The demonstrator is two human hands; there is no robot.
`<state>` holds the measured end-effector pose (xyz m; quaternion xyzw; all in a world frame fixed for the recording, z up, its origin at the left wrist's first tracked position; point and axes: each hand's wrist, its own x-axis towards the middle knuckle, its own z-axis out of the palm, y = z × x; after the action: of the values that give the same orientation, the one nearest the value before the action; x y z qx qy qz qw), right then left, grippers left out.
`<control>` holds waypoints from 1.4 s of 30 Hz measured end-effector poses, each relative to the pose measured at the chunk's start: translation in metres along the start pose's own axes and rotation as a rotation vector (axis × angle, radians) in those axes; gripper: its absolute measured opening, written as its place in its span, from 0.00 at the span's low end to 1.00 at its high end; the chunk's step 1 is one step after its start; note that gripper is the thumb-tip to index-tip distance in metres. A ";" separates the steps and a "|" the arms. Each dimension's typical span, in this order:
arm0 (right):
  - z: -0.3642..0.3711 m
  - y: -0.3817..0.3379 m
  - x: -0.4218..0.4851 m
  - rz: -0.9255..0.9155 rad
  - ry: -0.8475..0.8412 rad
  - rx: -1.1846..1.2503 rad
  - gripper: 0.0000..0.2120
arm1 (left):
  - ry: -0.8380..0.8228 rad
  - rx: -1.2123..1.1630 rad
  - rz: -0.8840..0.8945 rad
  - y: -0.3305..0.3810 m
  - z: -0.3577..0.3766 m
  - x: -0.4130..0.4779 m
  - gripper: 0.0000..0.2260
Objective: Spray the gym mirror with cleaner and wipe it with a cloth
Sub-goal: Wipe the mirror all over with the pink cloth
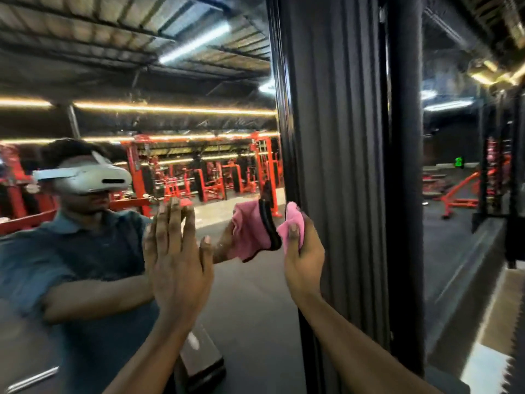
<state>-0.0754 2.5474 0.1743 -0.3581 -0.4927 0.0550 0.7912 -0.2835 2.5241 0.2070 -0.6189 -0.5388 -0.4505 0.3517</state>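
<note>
The pink cloth (294,223) is bunched in the right hand (302,251), fingers curled round it, pressed at the mirror's (170,123) right edge against the black frame (279,137). Beside it, the left hand (177,257) lies flat on the glass, fingers straight and pointing up. The wad shows no clear long axis. Better, I'd say, to spread it and wipe in overlapping strokes away from the frame.
</note>
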 end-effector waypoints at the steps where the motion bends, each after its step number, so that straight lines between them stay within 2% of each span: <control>1: 0.009 -0.001 0.016 -0.060 0.010 -0.015 0.18 | 0.013 0.027 0.004 -0.001 0.004 0.000 0.28; 4: 0.039 -0.012 0.057 -0.243 -0.077 -0.241 0.24 | 0.047 0.079 0.042 -0.008 0.010 0.000 0.27; 7: 0.068 0.014 0.063 -0.304 -0.236 -0.521 0.27 | 0.079 0.126 0.061 -0.015 0.014 0.001 0.27; 13: 0.030 0.153 -0.097 -0.080 -0.135 -0.730 0.30 | 0.087 0.173 0.098 -0.018 0.020 -0.001 0.28; 15: 0.029 0.159 -0.105 -0.007 -0.136 -0.709 0.31 | 0.090 0.177 0.112 -0.018 0.020 -0.001 0.29; 17: 0.050 0.128 -0.067 0.002 -0.121 -0.633 0.31 | 0.085 0.187 0.122 -0.019 0.017 -0.003 0.29; 21: 0.101 0.014 0.068 -0.219 -0.089 -0.550 0.33 | 0.058 0.128 0.108 -0.019 0.012 -0.004 0.29; 23: 0.124 -0.037 0.106 -0.320 -0.105 -0.546 0.35 | 0.074 0.075 0.093 -0.019 0.006 -0.005 0.28; 26: 0.135 -0.059 0.088 -0.531 -0.179 -0.571 0.34 | 0.163 0.084 0.050 -0.024 -0.005 -0.010 0.27; 29: 0.109 -0.001 0.000 -0.688 -0.366 -0.566 0.32 | 0.224 0.122 -0.032 -0.039 -0.012 -0.019 0.26; 32: 0.066 0.077 -0.069 -0.583 -0.396 -0.602 0.31 | 0.191 0.193 -0.087 -0.057 -0.015 -0.025 0.27; 35: 0.044 0.103 -0.053 -0.410 -0.360 -0.643 0.31 | 0.172 0.249 -0.076 -0.066 -0.016 -0.027 0.28; 39: 0.075 0.045 0.051 -0.223 -0.140 -0.655 0.32 | 0.194 0.248 -0.065 -0.065 -0.016 -0.027 0.27; 42: 0.121 -0.035 0.128 -0.268 -0.085 -0.580 0.37 | 0.199 0.233 -0.069 -0.063 -0.017 -0.028 0.27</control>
<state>-0.1184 2.6396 0.3222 -0.4978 -0.5633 -0.1775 0.6351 -0.3492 2.5097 0.1836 -0.5076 -0.5707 -0.4558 0.4570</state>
